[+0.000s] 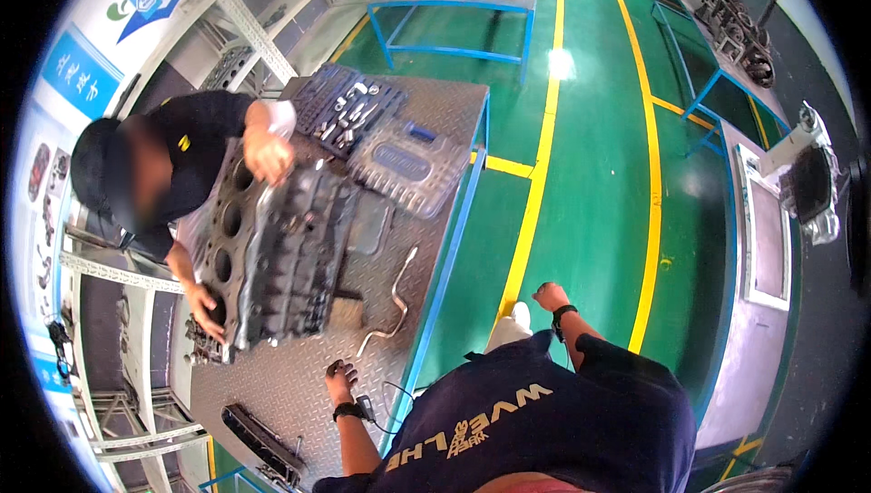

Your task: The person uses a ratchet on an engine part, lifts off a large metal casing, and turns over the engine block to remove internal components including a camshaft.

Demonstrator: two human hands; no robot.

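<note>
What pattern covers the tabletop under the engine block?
Grey tread pattern on the tabletop, clearest in the head view.

the left hand point(340, 382) is over the tabletop point(281, 382), where bare plate to its left gives a passage between the engine block point(299, 266) and the long black part point(260, 443); ahead, the bent pipe point(399, 304) crosses the way, its lower end near the fingers; the small wooden block point(346, 313) narrows the gap between pipe and engine block; a slim strip runs between the pipe and the tabletop's blue edge; farther off, the open tool case point(401, 166) bars the far corner; a co-worker's far hand point(269, 157) and near hand point(204, 312) occupy the engine block's left side; the right hand point(550, 296) has wide room above the green floor point(599, 212)
</note>
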